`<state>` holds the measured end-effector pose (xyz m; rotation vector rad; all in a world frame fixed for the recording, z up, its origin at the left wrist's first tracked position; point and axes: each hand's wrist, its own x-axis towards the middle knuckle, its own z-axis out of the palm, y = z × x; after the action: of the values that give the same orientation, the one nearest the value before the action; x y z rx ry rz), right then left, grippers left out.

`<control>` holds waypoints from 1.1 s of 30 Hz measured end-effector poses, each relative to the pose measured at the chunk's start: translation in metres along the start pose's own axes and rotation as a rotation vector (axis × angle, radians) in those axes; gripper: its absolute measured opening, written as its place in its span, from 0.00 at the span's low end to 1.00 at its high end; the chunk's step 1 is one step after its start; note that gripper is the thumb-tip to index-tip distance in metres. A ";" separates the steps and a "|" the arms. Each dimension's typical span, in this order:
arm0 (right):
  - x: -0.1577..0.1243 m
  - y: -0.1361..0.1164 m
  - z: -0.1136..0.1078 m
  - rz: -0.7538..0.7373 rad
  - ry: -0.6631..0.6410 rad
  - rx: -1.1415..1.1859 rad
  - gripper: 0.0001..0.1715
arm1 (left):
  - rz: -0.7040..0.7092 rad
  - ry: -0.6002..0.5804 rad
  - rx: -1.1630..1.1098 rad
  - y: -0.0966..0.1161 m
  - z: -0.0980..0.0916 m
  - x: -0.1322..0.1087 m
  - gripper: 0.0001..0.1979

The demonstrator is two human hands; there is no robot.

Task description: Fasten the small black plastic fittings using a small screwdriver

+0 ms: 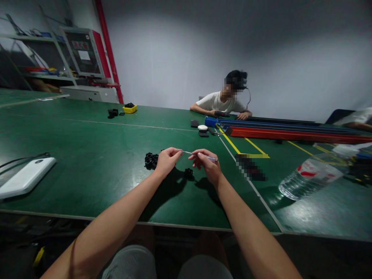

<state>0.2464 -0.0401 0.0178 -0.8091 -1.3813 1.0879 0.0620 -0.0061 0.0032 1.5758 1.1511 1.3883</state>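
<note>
"One slim, silver-shafted tool with a clear handle [211,158]: where is it?"

"At centre, above the green tabletop [93,162]. The left hand [167,161] pinches the shaft's end between thumb and forefinger; the right hand [209,166] curls round the handle."

"And nearby?"

"A small, black, lumpy piece [189,174] between six and seven o'clock, a black cluster [151,161] at nine, a clear plastic bottle [309,176] farther off at three."

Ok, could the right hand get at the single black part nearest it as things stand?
Probably yes: nothing visible blocks the way from the right hand to the single black part, though gripping the slim tool may hinder it.
</note>
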 end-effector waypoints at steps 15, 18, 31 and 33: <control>-0.002 0.002 -0.006 -0.057 -0.097 0.017 0.16 | -0.080 -0.049 -0.308 0.007 0.002 -0.001 0.16; -0.001 0.001 -0.006 -0.052 -0.088 0.030 0.16 | -0.081 -0.065 -0.315 0.007 0.002 -0.001 0.16; 0.001 0.005 -0.005 -0.076 -0.163 -0.202 0.18 | -0.008 -0.071 0.023 -0.008 0.003 0.001 0.12; 0.001 0.004 -0.004 -0.086 -0.148 -0.211 0.18 | -0.021 -0.079 -0.012 -0.008 0.004 0.001 0.13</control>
<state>0.2495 -0.0372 0.0137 -0.8249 -1.6616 0.9611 0.0646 -0.0025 -0.0044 1.5911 1.1074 1.3059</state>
